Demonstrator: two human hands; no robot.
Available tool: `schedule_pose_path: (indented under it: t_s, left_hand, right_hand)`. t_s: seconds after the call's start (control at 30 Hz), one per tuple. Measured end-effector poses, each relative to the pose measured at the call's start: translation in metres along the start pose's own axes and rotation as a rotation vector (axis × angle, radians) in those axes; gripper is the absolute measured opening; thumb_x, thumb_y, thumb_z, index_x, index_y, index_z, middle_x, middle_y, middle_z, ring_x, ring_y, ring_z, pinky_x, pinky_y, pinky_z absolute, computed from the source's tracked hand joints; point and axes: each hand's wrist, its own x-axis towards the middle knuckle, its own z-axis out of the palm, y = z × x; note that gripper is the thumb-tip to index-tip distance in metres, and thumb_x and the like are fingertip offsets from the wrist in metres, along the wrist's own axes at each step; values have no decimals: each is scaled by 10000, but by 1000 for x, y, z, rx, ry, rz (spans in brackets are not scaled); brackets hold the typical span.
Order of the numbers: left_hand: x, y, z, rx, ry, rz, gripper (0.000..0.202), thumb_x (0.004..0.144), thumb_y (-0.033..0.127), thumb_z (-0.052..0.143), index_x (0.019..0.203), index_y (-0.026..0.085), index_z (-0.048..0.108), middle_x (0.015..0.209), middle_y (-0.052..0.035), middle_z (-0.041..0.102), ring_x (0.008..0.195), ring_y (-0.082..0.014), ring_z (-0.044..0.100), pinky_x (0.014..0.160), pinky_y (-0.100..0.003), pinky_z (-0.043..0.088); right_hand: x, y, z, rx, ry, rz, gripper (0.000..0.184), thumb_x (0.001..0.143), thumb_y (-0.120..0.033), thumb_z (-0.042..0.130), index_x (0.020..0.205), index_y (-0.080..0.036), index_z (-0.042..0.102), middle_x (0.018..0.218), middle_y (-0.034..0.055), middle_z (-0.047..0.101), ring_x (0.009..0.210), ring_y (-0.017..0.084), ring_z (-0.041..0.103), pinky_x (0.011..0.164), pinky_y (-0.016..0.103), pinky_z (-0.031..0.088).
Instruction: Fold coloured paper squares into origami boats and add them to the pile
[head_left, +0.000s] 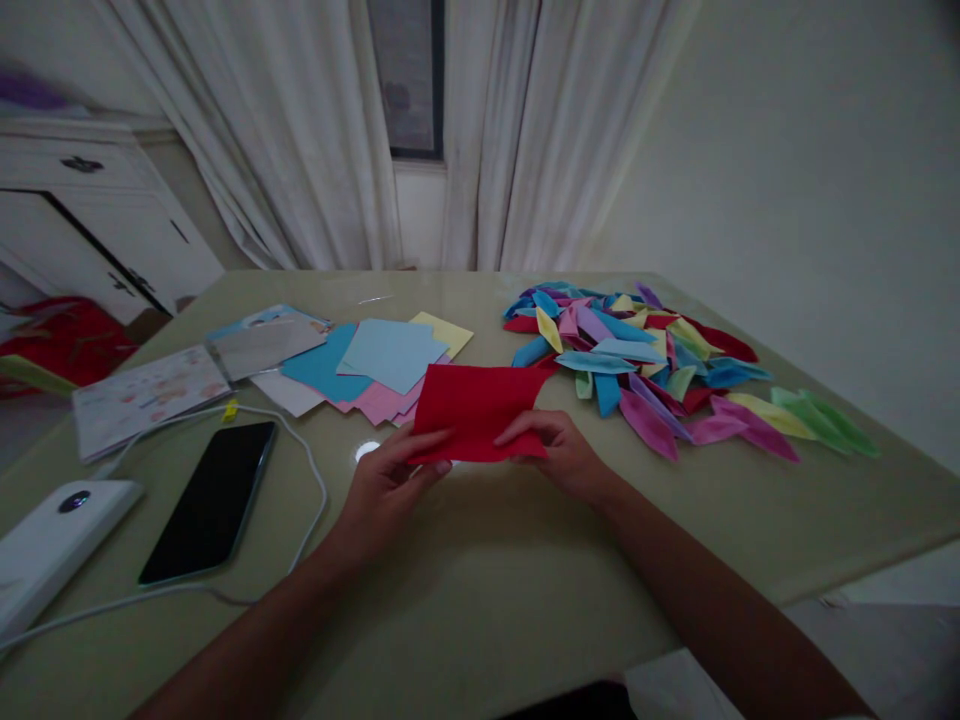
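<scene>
A sheet of red paper (480, 400) is held up above the table in front of me. My left hand (391, 475) pinches its lower left corner, fingers behind or along the edge and thumb below. At the lower right corner, my right hand (561, 450) grips the same sheet, with a finger lying across its face. Whether the sheet has a fold in it I cannot tell. Just beyond it to the left lie loose coloured paper squares (394, 350) in blue, pink and yellow. Folded paper pieces (622, 350) of many colours are heaped to the right.
On the left of the table (465, 600) lie a black phone (214, 500), a white power bank (56, 545) with a white cable (319, 470), and printed packets (150, 395). White curtains (300, 130) hang behind the table; a white cabinet (82, 210) stands at far left.
</scene>
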Motion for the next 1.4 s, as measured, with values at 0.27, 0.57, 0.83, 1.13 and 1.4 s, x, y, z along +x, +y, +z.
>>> schedule_pose_path:
  t_s: [0.27, 0.57, 0.83, 1.13, 1.4]
  left_hand:
    - [-2, -8, 1, 10, 140, 35, 332, 865, 328, 845, 1193, 282, 862, 1304, -106, 794, 1229, -295, 745, 1027, -414, 635]
    - [-3, -11, 6, -195, 195, -114, 439, 771, 366, 933, 1195, 274, 861, 1310, -101, 791, 1193, -290, 749, 976, -367, 636]
    - [1, -22, 3, -347, 197, -318, 553, 728, 525, 970, 1191, 245, 858, 1319, -123, 794, 1098, -249, 761, 918, -315, 615]
    - [-2, -12, 3, -207, 183, -233, 288, 825, 475, 900, 940, 211, 882, 1080, -93, 840, 940, -253, 787, 820, -356, 659]
    - [0, -9, 8, -265, 215, -261, 375, 757, 397, 956, 1054, 195, 849, 1123, -110, 850, 1009, -292, 810, 866, -392, 668]
  right_hand:
    - [1, 2, 1, -4, 85, 24, 249, 840, -478, 919, 1039, -329, 897, 1136, 67, 809, 1048, 244, 754, 942, 402, 617]
    - [3, 4, -7, -171, 176, -76, 256, 818, -497, 934, 1038, -372, 897, 1363, 75, 755, 1363, 312, 649, 1176, 492, 499]
    - [6, 2, -11, -180, 279, -103, 202, 837, -499, 911, 916, -313, 900, 1261, 93, 780, 1308, 314, 662, 1036, 447, 557]
    - [1, -4, 2, -73, 251, -14, 246, 926, -461, 831, 801, -250, 812, 949, 27, 766, 908, 217, 703, 862, 361, 557]
    - [2, -3, 7, -62, 388, -63, 153, 836, -355, 917, 775, -250, 823, 972, 45, 814, 884, 227, 732, 804, 369, 580]
